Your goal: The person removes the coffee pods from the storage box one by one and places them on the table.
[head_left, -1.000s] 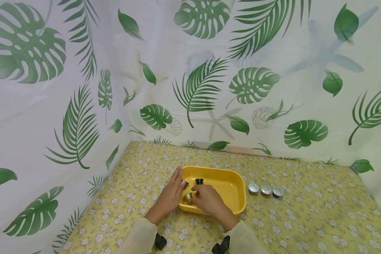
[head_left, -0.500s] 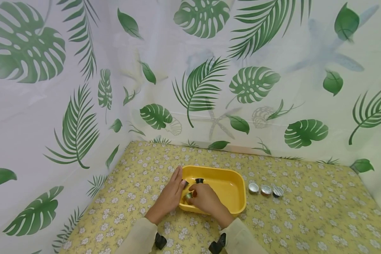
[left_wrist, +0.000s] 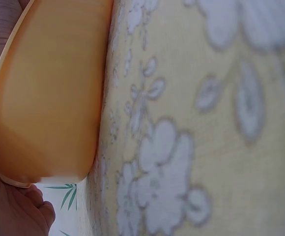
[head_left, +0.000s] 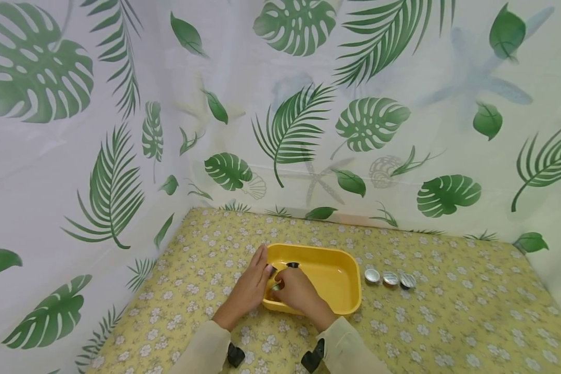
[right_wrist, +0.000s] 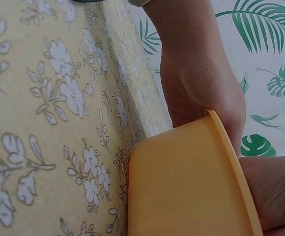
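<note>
A yellow plastic tub [head_left: 338, 283] stands on the table in front of me. My left hand [head_left: 248, 287] grips its left end, thumb over the rim and fingers along the outside; the left wrist view shows this hand [left_wrist: 14, 206] at the tub wall [left_wrist: 54, 98]. Inside the tub, my right hand [head_left: 296, 290] pinches a greenish-gold coffee capsule [head_left: 275, 287], mostly hidden by the fingers. A black capsule [head_left: 292, 265] lies beyond them, and another dark one [head_left: 273, 271] sits beside the left thumb. In the right wrist view the tub's side [right_wrist: 186, 182] hides the capsules.
Right of the tub, three capsules with silver lids stand in a row: a near one [head_left: 372, 276], a middle one [head_left: 390, 279] and a dark-sided one [head_left: 407, 281]. A yellow floral cloth [head_left: 449, 311] covers the table. Leaf-printed white curtains [head_left: 290, 197] enclose the back and left.
My right hand has shifted slightly left inside the tub, bringing the greenish-gold capsule closer to the left end. The left hand keeps its place on the rim.
</note>
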